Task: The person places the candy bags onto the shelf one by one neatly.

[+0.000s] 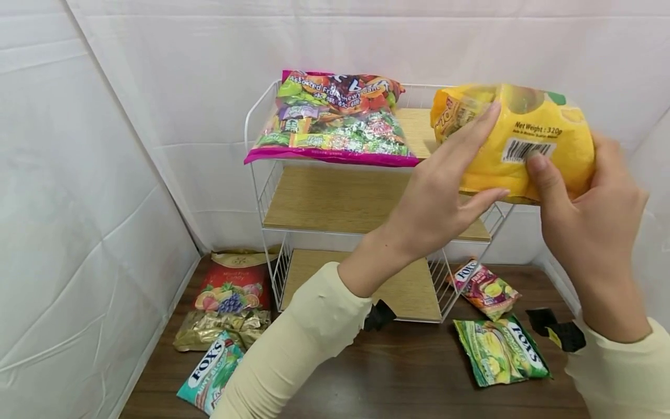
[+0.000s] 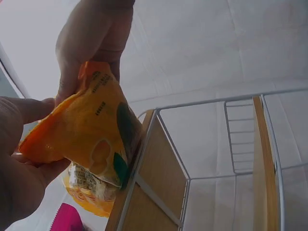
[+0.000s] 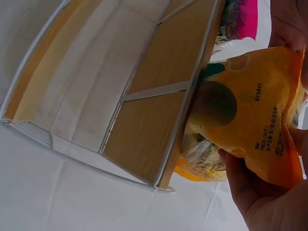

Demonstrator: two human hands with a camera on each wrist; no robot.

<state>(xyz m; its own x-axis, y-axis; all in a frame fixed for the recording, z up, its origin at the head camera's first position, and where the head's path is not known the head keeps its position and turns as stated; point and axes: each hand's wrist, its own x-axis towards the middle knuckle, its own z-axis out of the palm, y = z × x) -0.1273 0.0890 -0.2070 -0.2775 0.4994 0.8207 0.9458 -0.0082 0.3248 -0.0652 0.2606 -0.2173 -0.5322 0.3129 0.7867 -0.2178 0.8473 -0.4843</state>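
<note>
Both hands hold a yellow candy bag (image 1: 555,151) at the right end of the rack's top shelf. My left hand (image 1: 445,169) grips its left part, with one finger along the front and the thumb low. My right hand (image 1: 597,198) grips the right end, its thumb beside the barcode. From below, the left wrist view shows the yellow candy bag (image 2: 96,120) against the shelf edge. In the right wrist view the bag (image 3: 260,110) also meets that edge. Left of it, a pink-edged bag of assorted chewy candy (image 1: 340,122) lies on the top shelf.
A white wire rack (image 1: 256,192) with wooden shelves (image 1: 335,201) stands on a dark table (image 1: 398,372). Left of it lie a red and gold candy bag (image 1: 230,291) and a teal candy bag (image 1: 209,372); to the right, a purple bag (image 1: 487,291) and a green bag (image 1: 497,352).
</note>
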